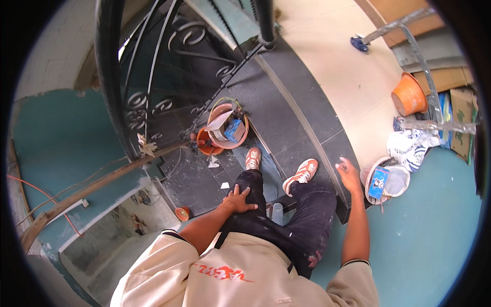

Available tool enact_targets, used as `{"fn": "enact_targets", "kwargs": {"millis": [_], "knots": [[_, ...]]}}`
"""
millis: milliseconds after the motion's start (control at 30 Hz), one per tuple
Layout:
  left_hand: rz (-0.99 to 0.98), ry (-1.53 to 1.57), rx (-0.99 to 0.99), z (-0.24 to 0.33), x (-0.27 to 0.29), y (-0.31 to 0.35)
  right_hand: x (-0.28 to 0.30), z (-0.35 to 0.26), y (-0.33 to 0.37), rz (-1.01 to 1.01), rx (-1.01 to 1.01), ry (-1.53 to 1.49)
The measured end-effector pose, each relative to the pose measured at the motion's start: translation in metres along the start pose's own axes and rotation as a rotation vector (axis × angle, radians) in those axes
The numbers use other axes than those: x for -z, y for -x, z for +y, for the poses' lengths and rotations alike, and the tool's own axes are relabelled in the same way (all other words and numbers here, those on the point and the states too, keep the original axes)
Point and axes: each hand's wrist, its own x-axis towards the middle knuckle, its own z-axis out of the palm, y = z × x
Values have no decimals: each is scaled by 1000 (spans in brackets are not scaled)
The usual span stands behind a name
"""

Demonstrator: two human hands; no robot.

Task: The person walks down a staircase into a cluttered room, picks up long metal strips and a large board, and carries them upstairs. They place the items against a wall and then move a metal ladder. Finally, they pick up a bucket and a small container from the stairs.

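My left hand (238,199) lies on my left thigh, fingers spread and nothing in them. Raised over the right side of the dark steps, my right hand (349,175) is empty, its fingers apart and loosely bent. Nearest to it in the picture is a pale bucket (366,178) with a blue printed box (378,183) in it; I cannot see any contact. Ahead of my left shoe (252,158) stands a pinkish bucket (246,134) holding a blue box (235,131) and a pale sheet (219,122). A smaller orange bucket (202,137) sits beside it.
Black spiral-stair railing (110,66) rises at the far left, with a wooden pole (102,176) slanting below it. To the right are an orange bucket (410,96), taped metal legs (423,61) and a white printed bag (409,148). A small orange pot (182,213) sits at the steps' left edge.
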Motion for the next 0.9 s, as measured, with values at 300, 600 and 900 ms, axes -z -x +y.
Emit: {"fn": "enact_targets", "kwargs": {"millis": [300, 600, 900], "knots": [[-9, 144, 121, -68, -34, -11, -281, -136, -104, -280, -100, -438], [5, 188, 192, -93, -65, -34, -351, -127, -41, -245, -578, -876], [-44, 254, 341, -67, -68, -30, -464, -120, -128, -558, -367, -652]]}}
